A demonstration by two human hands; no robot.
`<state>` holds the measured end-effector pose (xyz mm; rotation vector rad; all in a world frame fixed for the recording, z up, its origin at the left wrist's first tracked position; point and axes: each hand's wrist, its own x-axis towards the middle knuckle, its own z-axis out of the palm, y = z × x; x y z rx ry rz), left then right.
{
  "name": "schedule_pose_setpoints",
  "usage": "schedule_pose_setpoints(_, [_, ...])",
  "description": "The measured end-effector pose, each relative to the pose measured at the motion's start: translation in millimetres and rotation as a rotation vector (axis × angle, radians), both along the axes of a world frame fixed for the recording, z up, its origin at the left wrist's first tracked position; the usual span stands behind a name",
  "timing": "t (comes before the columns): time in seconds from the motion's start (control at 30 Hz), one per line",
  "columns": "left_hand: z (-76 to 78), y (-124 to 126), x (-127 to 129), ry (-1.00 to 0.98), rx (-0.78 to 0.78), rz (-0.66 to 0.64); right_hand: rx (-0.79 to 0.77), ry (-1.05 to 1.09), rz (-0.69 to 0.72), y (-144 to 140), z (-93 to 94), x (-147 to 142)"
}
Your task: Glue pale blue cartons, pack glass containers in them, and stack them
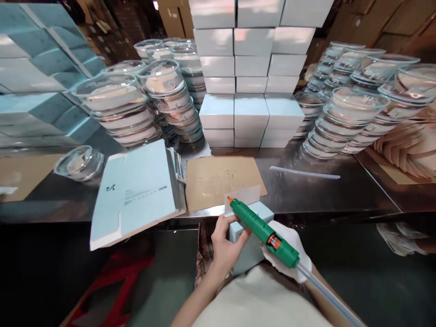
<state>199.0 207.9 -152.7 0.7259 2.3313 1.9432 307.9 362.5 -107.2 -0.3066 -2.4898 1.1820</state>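
Against my lap I have a light blue box (250, 254) with a raised flap, and my bare left hand (226, 245) grips its left side, thumb on one face and fingers round the edge. In my white-gloved right hand (289, 247) is a green hot glue gun (252, 220). Its orange nozzle points up and left, close to the flap's edge above my left fingers. A long clear glue stick (327, 290) sticks out of the gun's back end, past my right wrist. The gun hides part of the box and most of my right fingers.
Beyond lies brown cardboard (221, 179) on the metal table (293, 195). Flat blue box blanks (136, 190) overhang its front edge at left. A loose glue stick (304, 173) lies right. White boxes (252, 118) are stacked behind, between piles of clear round containers (116, 104).
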Motion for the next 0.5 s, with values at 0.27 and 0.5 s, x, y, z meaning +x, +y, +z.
schedule_pose_setpoints(0.27, [-7.1,-7.7,1.4,-0.065,-0.003,0.044,-0.033,0.000,-0.124,17.1,-12.9,9.1])
schedule_pose_setpoints(0.5, [-13.0,-20.1,-6.1,-0.131,0.004,0.093,-0.614,-0.155,-0.398,52.1,-28.0,17.4])
